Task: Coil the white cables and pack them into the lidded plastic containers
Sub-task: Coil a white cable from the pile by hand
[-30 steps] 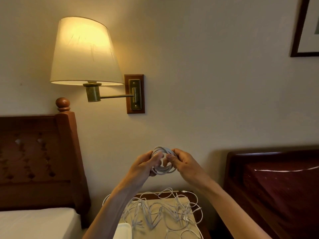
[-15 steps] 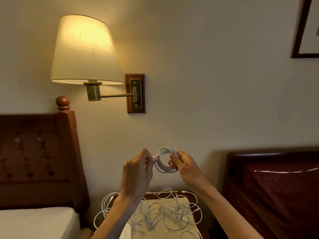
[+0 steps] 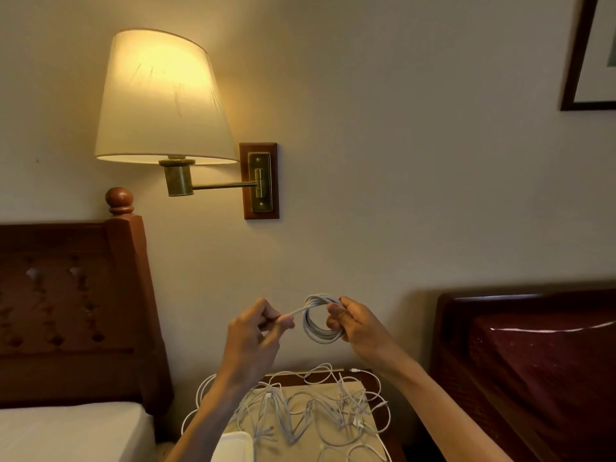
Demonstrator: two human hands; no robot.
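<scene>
change: left hand [image 3: 253,331] has drawn the tail out sideways from the coil [image 3: 320,320] | hands: left pinches tail, right hand [image 3: 358,325] grips coil, at chest height | meaning: likely wrapping to secure | loose cables [image 3: 310,408] on nightstand [image 3: 366,381] | container [image 3: 233,446] bottom edge

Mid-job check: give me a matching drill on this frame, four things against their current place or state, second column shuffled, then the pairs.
Things:
1. coiled cable
2. loose cables
3. left hand
4. wall lamp

States:
A. lit, mounted above the headboard
B. pinching the cable's free end
C. tangled on the nightstand
D. gripped in the right hand

Pairs: 1-D, 2-C, 3-B, 4-A
</scene>
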